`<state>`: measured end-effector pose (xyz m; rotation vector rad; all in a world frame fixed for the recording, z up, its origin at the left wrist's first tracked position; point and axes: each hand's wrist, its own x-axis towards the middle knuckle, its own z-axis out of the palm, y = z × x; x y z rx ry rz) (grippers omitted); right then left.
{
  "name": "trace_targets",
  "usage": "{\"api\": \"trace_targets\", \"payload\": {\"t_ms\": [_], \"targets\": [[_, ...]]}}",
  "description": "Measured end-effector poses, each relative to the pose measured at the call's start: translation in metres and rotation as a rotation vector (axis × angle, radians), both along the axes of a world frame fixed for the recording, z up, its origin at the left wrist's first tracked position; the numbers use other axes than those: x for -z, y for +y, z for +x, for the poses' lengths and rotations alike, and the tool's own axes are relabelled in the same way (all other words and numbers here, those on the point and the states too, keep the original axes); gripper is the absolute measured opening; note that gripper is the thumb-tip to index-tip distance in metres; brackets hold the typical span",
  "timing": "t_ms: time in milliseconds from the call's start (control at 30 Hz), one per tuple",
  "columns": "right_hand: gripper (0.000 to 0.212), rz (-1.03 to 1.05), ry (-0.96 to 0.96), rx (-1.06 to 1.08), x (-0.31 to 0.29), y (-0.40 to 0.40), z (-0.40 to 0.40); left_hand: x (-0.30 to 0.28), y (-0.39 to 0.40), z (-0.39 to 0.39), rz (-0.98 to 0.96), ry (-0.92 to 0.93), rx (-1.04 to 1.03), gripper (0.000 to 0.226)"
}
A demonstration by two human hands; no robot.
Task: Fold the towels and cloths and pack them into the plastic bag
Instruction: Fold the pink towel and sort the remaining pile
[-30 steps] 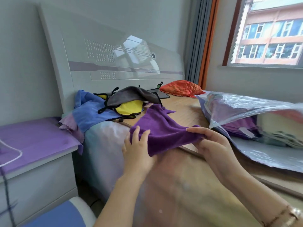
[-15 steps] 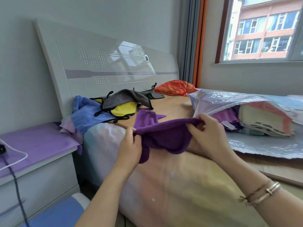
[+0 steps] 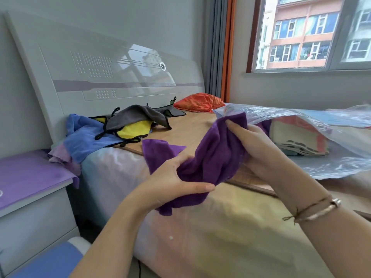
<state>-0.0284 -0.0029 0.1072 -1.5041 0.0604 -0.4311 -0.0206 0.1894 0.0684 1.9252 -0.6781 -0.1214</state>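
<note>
Since half a second ago I see the purple cloth (image 3: 212, 155) bunched and carried right, up to the mouth of the plastic bag (image 3: 321, 125) at right of frame. My left hand (image 3: 176, 183) grips its lower end; my right hand (image 3: 251, 141) pinches the top. Other cloths (image 3: 112, 131) lie heaped at centre left by the headboard (image 3: 100, 63).

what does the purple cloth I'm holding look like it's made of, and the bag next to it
Purple cloth: soft, matte, fuzzy fabric, probably microfibre or terry; it bunches limply in the left hand and right hand. Plastic bag: thin, translucent, glossy film, crinkled with glare, folded towels showing through.
</note>
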Motion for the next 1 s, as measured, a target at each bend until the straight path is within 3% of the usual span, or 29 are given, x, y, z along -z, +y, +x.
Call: {"api": "trace_targets", "payload": {"t_ms": [100, 167, 333, 400, 533, 633, 733, 800, 900, 1000], "targets": [[0.021, 0.203, 0.018, -0.156, -0.007, -0.006, -0.004, -0.004, -0.021, -0.01, -0.042, 0.005, 0.065, 0.03], [0.036, 0.247, 0.02, -0.219, -0.007, -0.013, -0.003, -0.005, -0.033, -0.012, -0.083, 0.033, 0.027, 0.029], [0.078, -0.017, 0.105, -0.458, 0.008, -0.025, -0.012, -0.022, -0.057, -0.011, -0.548, 0.316, -0.066, 0.021], [0.073, -0.119, 0.165, -0.572, 0.019, -0.029, -0.02, -0.033, -0.063, -0.008, -0.666, 0.383, -0.079, 0.023], [0.031, -0.335, 0.122, -0.534, 0.03, -0.03, -0.034, -0.053, -0.069, -0.004, -0.674, 0.412, -0.052, 0.034], [0.027, -0.257, 0.053, -0.428, 0.025, -0.033, -0.039, -0.064, -0.06, 0.002, -0.829, 0.58, 0.106, 0.039], [0.024, -0.047, 0.024, -0.38, 0.015, -0.041, -0.043, -0.055, -0.045, 0.015, -1.008, 0.806, 0.278, 0.054], [0.021, 0.102, -0.007, -0.335, 0.011, -0.046, -0.043, -0.035, -0.043, 0.018, -0.946, 0.878, 0.338, 0.063], [0.025, 0.265, -0.009, -0.29, 0.013, -0.051, -0.036, -0.007, -0.05, 0.009, -0.679, 0.884, 0.327, 0.081], [0.031, 0.359, -0.02, -0.339, 0.017, -0.052, -0.034, -0.001, -0.059, -0.004, -0.477, 0.825, 0.3, 0.079]]}}
